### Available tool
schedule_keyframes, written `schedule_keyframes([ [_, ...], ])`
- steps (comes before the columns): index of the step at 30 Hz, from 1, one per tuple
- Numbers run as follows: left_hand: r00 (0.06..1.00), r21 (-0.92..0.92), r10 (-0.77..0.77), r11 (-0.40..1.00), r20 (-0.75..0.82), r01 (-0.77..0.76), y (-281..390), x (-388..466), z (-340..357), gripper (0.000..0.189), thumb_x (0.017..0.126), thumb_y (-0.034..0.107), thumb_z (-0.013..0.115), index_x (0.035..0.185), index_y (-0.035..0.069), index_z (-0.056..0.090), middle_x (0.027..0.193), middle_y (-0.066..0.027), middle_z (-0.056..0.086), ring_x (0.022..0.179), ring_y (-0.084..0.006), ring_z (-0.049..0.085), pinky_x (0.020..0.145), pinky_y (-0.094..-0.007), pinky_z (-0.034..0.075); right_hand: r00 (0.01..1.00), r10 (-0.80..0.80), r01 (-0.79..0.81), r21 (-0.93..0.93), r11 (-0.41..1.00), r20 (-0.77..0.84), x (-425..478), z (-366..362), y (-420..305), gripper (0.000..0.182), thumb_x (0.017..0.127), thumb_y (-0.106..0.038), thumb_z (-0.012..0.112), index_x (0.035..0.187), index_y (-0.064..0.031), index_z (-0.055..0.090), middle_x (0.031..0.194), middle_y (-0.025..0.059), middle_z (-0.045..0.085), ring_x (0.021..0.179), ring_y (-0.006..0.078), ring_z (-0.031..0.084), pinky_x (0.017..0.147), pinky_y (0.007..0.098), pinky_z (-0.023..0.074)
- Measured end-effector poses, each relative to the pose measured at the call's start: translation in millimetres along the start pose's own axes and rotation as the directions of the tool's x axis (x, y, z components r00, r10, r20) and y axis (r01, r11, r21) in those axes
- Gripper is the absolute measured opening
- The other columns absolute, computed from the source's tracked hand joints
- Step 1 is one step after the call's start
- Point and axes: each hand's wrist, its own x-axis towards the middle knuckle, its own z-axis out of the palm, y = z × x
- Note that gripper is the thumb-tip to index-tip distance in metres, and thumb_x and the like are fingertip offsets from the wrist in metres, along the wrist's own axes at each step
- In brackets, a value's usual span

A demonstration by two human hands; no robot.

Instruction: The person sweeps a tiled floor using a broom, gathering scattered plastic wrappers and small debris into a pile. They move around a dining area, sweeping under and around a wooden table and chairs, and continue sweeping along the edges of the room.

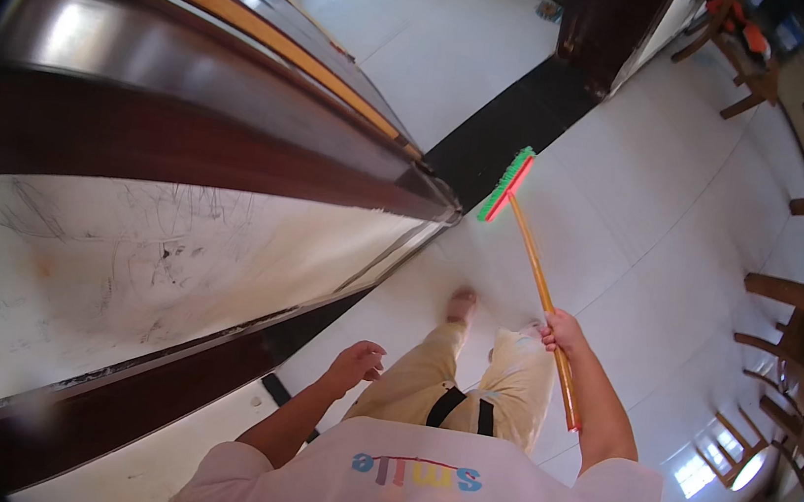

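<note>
My right hand (562,332) is closed around the orange-yellow handle of a long-handled brush (532,254). The brush head, red with green bristles, lies at the handle's far end, over the edge between the dark threshold strip (501,132) and the pale tiled floor (599,214). The handle's lower end sticks out below my fist, beside my forearm. On the other side, my left hand (359,367) hangs near my left thigh with its fingers loosely bent, holding nothing. My feet and light yellow trousers show between the two hands.
A scuffed white wall (146,274) and a dark, glossy door frame (198,146) stand at the left. Across the doorway is another dark frame post (598,28). Several wooden chairs (791,294) line the right side. A room with a tiled floor lies beyond the threshold.
</note>
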Motion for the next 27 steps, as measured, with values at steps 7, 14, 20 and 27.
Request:
schedule_keyframes([
  [7,0.999,0.003,0.053,0.999,-0.002,-0.053,63.6,27.1,77.7,0.017,0.079,0.017,0.045,0.09,0.005,0.048,0.07,-0.0029,0.05,0.059,-0.0101,0.05,0.056,-0.0223,0.044,0.924,-0.38,0.338,-0.388,0.858,-0.034,1.4,-23.9,-91.2,0.04,0.073,-0.012,0.044,0.112,-0.0085,0.035,0.056,0.0051,0.044,0.04,0.0116,0.043,0.034,0.0247,0.0372],
  [14,0.996,0.0,-0.075,0.997,0.041,0.075,109.3,39.8,186.1,0.019,0.078,0.016,0.046,0.092,0.004,0.048,0.071,-0.0047,0.05,0.058,-0.0099,0.05,0.056,-0.022,0.044,0.816,-0.576,0.311,-0.871,0.382,0.039,30.6,-124.3,-80.8,0.029,0.072,-0.015,0.043,0.098,-0.0037,0.041,0.068,0.0223,0.051,0.048,0.0298,0.051,0.044,0.0372,0.0431],
  [20,0.999,-0.161,0.024,0.987,0.026,-0.019,162.5,47.4,244.7,0.017,0.078,0.015,0.046,0.092,0.005,0.048,0.072,-0.005,0.05,0.058,-0.0099,0.05,0.056,-0.0218,0.044,1.0,0.014,0.001,-0.612,0.791,0.02,6.0,-154.3,-154.3,0.027,0.073,-0.014,0.048,0.094,0.001,0.041,0.059,0.0117,0.048,0.04,0.0163,0.045,0.034,0.0316,0.0376],
  [27,1.0,-0.497,-0.01,0.868,0.007,0.012,193.1,72.4,248.2,0.016,0.079,0.015,0.045,0.091,0.004,0.048,0.072,-0.0047,0.05,0.059,-0.0106,0.05,0.054,-0.0206,0.043,1.0,-0.001,-0.013,-0.921,0.391,-0.014,27.8,-128.3,-265.2,0.025,0.073,-0.016,0.047,0.067,0.0083,0.045,0.05,0.0106,0.047,0.035,0.0187,0.044,0.033,0.0327,0.036],
])
